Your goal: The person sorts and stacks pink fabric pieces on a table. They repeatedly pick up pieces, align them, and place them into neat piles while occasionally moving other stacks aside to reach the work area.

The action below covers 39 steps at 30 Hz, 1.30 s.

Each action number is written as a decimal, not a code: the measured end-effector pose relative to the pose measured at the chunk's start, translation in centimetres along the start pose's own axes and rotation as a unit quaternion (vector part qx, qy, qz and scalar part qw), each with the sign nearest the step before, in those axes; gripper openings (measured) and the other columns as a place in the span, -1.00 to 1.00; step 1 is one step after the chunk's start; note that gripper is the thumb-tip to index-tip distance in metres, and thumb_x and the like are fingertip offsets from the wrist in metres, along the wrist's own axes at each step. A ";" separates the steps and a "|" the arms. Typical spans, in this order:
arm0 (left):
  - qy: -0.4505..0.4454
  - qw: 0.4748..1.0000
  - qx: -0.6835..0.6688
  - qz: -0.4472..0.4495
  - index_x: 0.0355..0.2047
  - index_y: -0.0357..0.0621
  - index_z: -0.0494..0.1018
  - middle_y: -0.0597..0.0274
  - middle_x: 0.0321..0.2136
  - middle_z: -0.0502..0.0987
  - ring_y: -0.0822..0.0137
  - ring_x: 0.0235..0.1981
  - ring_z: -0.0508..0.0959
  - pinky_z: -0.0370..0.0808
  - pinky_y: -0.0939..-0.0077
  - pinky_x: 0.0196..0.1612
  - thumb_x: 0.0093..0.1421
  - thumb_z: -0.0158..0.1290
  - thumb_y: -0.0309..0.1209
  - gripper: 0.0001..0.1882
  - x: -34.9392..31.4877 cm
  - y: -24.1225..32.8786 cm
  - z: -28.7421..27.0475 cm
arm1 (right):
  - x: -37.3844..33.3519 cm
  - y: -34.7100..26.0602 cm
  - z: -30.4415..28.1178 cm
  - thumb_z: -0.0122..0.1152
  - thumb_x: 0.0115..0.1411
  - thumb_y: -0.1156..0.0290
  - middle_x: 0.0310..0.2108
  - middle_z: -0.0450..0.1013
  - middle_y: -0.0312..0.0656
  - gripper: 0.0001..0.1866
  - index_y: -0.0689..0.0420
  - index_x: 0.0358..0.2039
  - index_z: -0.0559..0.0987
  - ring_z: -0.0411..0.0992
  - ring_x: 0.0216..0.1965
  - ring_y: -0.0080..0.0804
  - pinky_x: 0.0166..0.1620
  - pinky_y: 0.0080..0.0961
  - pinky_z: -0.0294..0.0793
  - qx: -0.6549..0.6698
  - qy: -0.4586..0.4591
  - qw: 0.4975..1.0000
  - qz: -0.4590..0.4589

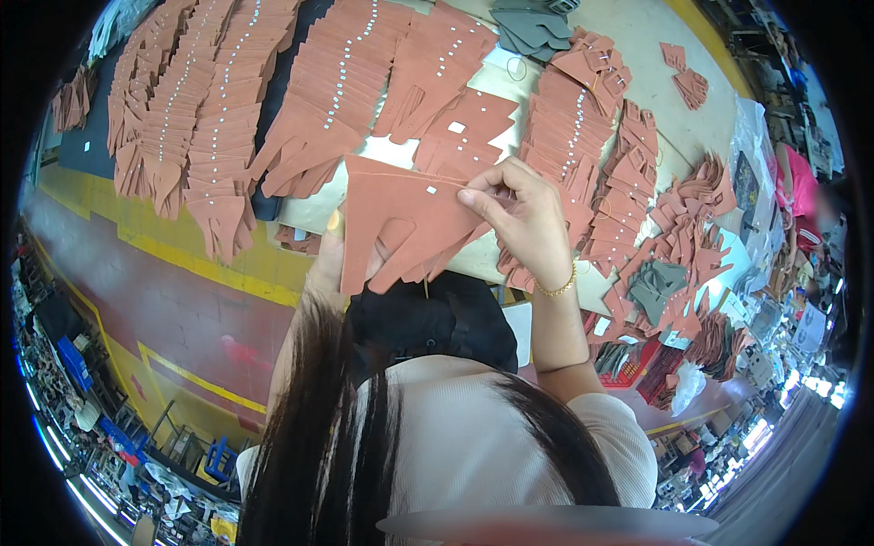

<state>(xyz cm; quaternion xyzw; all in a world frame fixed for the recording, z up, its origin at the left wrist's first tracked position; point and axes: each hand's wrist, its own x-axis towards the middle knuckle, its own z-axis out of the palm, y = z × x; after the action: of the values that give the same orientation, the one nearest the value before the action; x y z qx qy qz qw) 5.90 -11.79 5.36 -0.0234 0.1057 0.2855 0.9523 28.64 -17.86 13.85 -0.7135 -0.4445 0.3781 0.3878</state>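
A reddish-brown glove-shaped cut piece (401, 214) hangs before me above the table edge, with a small white label near its top edge. Thumb and fingers of my right hand (528, 214) pinch its upper right corner. My left hand (330, 255) grips the left side from behind; a fingertip shows through the gap in the piece, while the other fingers are hidden. More layers seem to lie beneath it. Just beyond, overlapping glove pieces (460, 136) of the same colour rest on the table, near a long fanned row of glove pieces (332, 77).
More fanned rows (173, 109) cover the table's left side. Grey-green pieces (533, 27) lie at the far edge. To the right are loose heaps of cut pieces (706, 196) and a grey-green bundle (657, 289). A red crate (633, 369) stands below the table, near the right.
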 end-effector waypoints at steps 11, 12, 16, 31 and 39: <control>-0.008 0.999 -0.038 0.031 0.24 -0.32 0.16 -0.10 0.18 0.33 0.02 0.19 0.40 0.39 0.02 0.25 0.41 -0.21 -0.16 -0.45 -1.1 -0.1 -0.4 | -0.7 -0.3 0.6 0.34 0.16 0.47 -0.26 0.56 -0.19 -0.86 0.26 -0.38 0.56 0.46 -0.41 -0.65 -0.39 -0.68 0.47 0.086 -0.042 0.993 0.072; 0.015 0.997 -0.080 0.019 0.25 -0.31 0.15 -0.09 0.18 0.32 0.01 0.19 0.40 0.38 0.02 0.25 0.41 -0.21 -0.15 -0.44 -1.2 0.0 -0.4 | -0.7 -0.5 0.7 0.33 0.17 0.47 -0.27 0.55 -0.18 -0.86 0.26 -0.38 0.56 0.45 -0.43 -0.66 -0.41 -0.70 0.47 0.097 -0.043 0.991 0.083; 0.039 0.995 -0.095 0.013 0.26 -0.32 0.14 -0.09 0.19 0.31 0.02 0.21 0.38 0.35 0.03 0.26 0.40 -0.20 -0.11 -0.41 -1.5 0.4 0.0 | -0.6 -0.6 1.3 0.31 0.17 0.51 -0.27 0.55 -0.18 -0.89 0.25 -0.38 0.55 0.47 -0.39 -0.65 -0.38 -0.68 0.53 0.119 -0.047 0.987 0.097; 0.285 0.734 0.611 -0.083 0.02 -0.22 0.43 0.22 -0.31 0.55 0.44 -0.30 0.55 0.48 0.52 -0.30 0.31 0.06 -0.20 -0.61 -4.0 11.6 0.4 | 5.4 7.2 15.6 0.27 0.19 0.47 -0.31 0.59 -0.19 -0.83 0.22 -0.21 0.58 0.58 -0.27 -0.49 -0.20 -0.51 0.55 0.143 -0.137 0.979 0.046; 0.300 0.398 0.867 -0.001 -0.36 -0.37 0.43 -0.26 -0.45 0.50 -0.20 -0.39 0.51 0.42 0.09 -0.30 0.18 0.13 -0.29 -0.69 2.9 19.0 -7.1 | 12.5 10.7 24.2 0.28 0.12 0.44 -0.38 0.58 -0.09 -0.87 0.21 -0.34 0.61 0.56 -0.35 -0.26 -0.23 -0.39 0.52 0.018 0.002 0.999 0.033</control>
<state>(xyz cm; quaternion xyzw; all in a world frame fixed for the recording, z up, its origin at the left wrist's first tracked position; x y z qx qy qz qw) -3.47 4.94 -1.92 0.7306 0.5750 0.0136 0.3679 14.89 -4.24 -8.15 -0.7214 -0.4134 0.3969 0.3887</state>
